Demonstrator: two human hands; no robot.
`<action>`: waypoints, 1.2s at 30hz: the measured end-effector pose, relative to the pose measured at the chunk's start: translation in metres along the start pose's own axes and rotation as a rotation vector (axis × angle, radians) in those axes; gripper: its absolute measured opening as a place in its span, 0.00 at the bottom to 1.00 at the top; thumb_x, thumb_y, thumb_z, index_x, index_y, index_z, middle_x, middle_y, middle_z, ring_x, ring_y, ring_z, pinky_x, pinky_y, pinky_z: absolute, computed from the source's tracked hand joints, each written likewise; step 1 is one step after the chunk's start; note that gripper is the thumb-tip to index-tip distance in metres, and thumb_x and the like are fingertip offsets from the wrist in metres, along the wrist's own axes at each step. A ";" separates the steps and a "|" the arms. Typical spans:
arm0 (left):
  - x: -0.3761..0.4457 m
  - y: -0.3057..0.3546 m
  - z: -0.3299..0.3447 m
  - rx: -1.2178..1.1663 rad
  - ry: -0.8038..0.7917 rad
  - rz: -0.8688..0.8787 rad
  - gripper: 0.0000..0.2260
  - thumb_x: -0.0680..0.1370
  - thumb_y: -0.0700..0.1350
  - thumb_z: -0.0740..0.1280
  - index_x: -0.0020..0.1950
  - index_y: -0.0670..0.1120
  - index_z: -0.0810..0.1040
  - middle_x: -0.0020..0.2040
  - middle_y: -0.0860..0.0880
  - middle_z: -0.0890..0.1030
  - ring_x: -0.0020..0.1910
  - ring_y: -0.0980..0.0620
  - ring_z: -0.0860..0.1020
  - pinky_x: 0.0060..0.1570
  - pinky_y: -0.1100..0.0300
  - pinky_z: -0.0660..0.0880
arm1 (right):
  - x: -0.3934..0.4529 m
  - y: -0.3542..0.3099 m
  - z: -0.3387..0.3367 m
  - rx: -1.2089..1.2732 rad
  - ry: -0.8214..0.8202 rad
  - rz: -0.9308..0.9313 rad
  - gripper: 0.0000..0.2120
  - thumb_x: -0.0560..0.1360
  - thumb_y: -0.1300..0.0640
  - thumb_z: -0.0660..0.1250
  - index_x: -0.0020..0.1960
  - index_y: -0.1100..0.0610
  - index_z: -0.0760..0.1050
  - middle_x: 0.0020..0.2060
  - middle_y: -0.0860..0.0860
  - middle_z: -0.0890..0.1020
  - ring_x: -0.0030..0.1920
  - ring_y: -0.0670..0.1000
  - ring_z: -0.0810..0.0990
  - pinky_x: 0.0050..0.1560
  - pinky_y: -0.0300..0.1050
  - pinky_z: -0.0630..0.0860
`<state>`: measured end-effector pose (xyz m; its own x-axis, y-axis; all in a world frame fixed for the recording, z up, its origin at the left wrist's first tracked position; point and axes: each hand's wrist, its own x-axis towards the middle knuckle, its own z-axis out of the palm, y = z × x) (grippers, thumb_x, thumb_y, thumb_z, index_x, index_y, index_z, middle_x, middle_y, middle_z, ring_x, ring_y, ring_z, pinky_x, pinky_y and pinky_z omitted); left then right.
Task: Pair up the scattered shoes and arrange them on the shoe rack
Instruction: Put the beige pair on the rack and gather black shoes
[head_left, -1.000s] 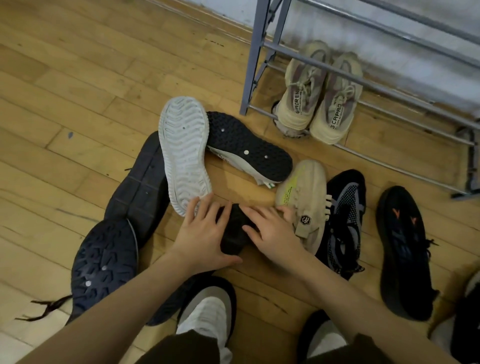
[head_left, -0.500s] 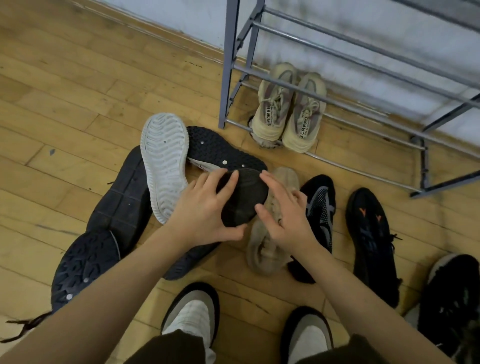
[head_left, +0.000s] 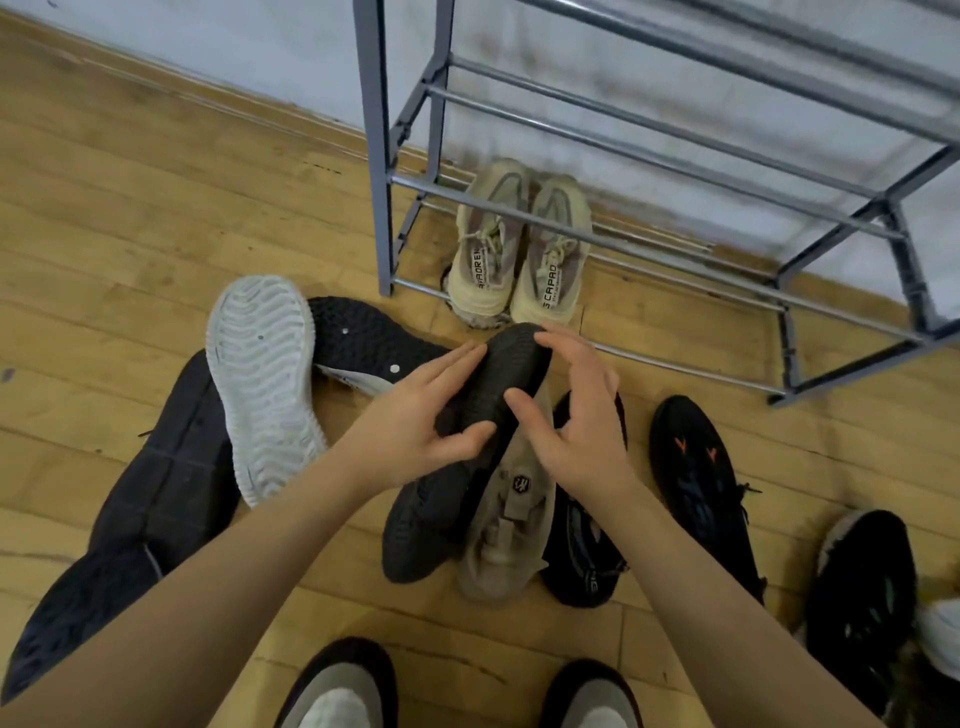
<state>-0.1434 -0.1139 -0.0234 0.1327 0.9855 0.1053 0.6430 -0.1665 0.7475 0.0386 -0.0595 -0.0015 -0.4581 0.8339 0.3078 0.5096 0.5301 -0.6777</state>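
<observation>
Since the earlier frames both hands have lifted the dark shoe up from the floor, so that its toe now points toward the rack and its sole faces up and to the left.

Nearest to the camera are the person's own two shoes, at the bottom edge. Just above them, the left hand holds the dark shoe at its middle, thumb under and fingers laid along the side. The right hand is beside it with fingers spread wide and curved; whether they press on the shoe or only hover near it, I cannot tell. Under the lifted shoe lies a beige shoe with a badge, and a black mesh shoe is touching it on the right. Farther right are a black shoe with orange marks and another dark shoe.

On the left, a white-soled shoe lies upside down across a large dark shoe, next to a black-soled shoe, also sole up.

At the far side, one beige pair is already standing together on the lowest bars of the shoe rack. The upper bars are bare as far as visible. So I judge one pair done and most of the work left: the shoes on the floor are not yet matched
</observation>
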 end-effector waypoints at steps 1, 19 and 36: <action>0.000 -0.004 0.000 0.088 0.050 -0.001 0.30 0.75 0.61 0.57 0.74 0.49 0.60 0.72 0.50 0.66 0.69 0.56 0.63 0.66 0.66 0.60 | 0.007 0.001 0.006 -0.014 0.019 0.015 0.20 0.74 0.46 0.64 0.64 0.51 0.67 0.62 0.43 0.68 0.64 0.36 0.63 0.65 0.44 0.59; -0.033 -0.044 0.012 0.551 -0.041 -0.426 0.42 0.71 0.72 0.51 0.76 0.48 0.51 0.69 0.39 0.68 0.63 0.39 0.71 0.60 0.47 0.68 | 0.000 0.027 0.084 -0.162 -0.434 0.201 0.27 0.81 0.45 0.49 0.75 0.43 0.39 0.75 0.47 0.57 0.72 0.50 0.58 0.67 0.52 0.54; -0.033 0.021 0.022 0.003 0.271 -0.237 0.31 0.77 0.55 0.62 0.76 0.50 0.53 0.60 0.50 0.64 0.54 0.64 0.62 0.52 0.82 0.57 | -0.024 0.001 0.026 -0.015 -0.113 0.104 0.26 0.81 0.50 0.52 0.76 0.52 0.48 0.72 0.54 0.59 0.66 0.48 0.66 0.62 0.39 0.69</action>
<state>-0.1175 -0.1505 -0.0258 -0.2252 0.9692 0.1000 0.6345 0.0680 0.7700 0.0315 -0.0831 -0.0272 -0.4810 0.8621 0.1593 0.5686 0.4451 -0.6918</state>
